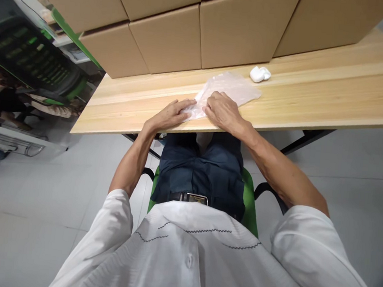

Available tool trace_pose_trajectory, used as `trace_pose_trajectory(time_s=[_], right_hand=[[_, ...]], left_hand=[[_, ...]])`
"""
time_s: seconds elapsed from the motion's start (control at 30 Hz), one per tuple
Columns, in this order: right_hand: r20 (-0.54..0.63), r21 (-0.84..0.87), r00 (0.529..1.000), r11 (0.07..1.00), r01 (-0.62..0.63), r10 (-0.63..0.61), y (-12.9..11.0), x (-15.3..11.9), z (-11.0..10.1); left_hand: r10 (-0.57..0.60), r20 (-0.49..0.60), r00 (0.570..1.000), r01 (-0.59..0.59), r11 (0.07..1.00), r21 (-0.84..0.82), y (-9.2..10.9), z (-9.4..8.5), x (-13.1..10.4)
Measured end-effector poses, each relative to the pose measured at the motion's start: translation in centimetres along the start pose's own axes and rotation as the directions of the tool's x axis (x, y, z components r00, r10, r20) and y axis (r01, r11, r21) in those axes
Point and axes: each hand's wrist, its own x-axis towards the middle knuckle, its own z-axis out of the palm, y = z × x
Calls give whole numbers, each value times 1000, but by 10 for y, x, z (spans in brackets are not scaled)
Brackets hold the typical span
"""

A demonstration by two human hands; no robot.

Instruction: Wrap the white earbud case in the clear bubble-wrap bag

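Observation:
A thin, translucent pinkish-white plastic sheet or bag (232,88) lies on the wooden table near its front edge. My left hand (172,113) rests flat at its left end, fingers stretched out over the crumpled part. Just to the right, my right hand (222,110) presses on the same plastic with its fingers curled and closed on it. The two hands are a short gap apart. Beyond the plastic's upper right corner sits a small white object (259,74), apparently in two rounded pieces.
Large cardboard boxes (167,39) stand stacked along the back of the wooden table (318,97). I sit on a green chair (250,203). At the left are a black and green office chair (37,56) and part of another person.

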Motion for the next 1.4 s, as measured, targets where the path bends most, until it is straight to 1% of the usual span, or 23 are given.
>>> trace_pose_trajectory(time_s=[0.1, 0.17, 0.37, 0.5, 0.6, 0.7, 0.8, 0.9, 0.97, 1.03, 1.07, 1.13, 1.2, 1.27, 1.33, 1.4], right_hand=[[29, -20, 998, 998, -52, 52, -1, 0, -4], [19, -25, 998, 998, -60, 61, 1, -1, -3], [-52, -2, 999, 1000, -9, 9, 23, -4, 8], [-9, -34, 999, 999, -42, 42, 38, -6, 1], [20, -58, 993, 992, -113, 114, 44, -6, -6], [-42, -27, 982, 982, -184, 183, 52, -3, -5], [-127, 20, 968, 976, -217, 218, 64, -1, -1], [-257, 31, 937, 971, -237, 237, 73, -6, -3], [-362, 51, 915, 984, -173, 179, 73, -14, -5], [-421, 75, 906, 997, -14, 44, 64, -25, -5], [-424, 78, 905, 993, 86, -46, 57, -30, -4], [-376, 62, 899, 962, 267, -226, 39, -40, 2], [-278, 19, 891, 925, 380, -360, 20, -47, 10], [-186, -16, 893, 910, 414, -409, 7, -51, 19], [-128, -31, 910, 918, 394, -395, 1, -51, 25], [-91, -25, 929, 933, 359, -360, 1, -50, 27]], left_hand=[[1, 25, 1000, -2, 997, 71, 0, 1, 2], [0, 19, 1000, -2, 996, 90, 0, 2, 3], [-9, 20, 1000, 6, 991, 136, 3, 6, 1], [-33, 43, 999, 24, 980, 196, 11, 7, -4], [-43, 64, 997, 27, 971, 239, 17, 6, -5], [-58, 75, 995, 35, 959, 281, 22, 5, -6], [-75, 73, 994, 49, 952, 303, 25, 6, -6], [-75, 71, 995, 50, 951, 306, 24, 7, -6], [-71, 61, 996, 50, 952, 303, 22, 8, -6], [-69, 52, 996, 51, 955, 294, 20, 8, -5], [-67, 48, 997, 51, 956, 290, 20, 9, -5], [-64, 44, 997, 48, 957, 286, 20, 9, -5], [-64, 35, 997, 51, 956, 290, 19, 10, -5], [-67, 27, 997, 56, 954, 294, 18, 10, -5], [-60, 19, 998, 52, 953, 297, 16, 10, -5], [-42, 9, 999, 38, 953, 300, 12, 11, -6]])
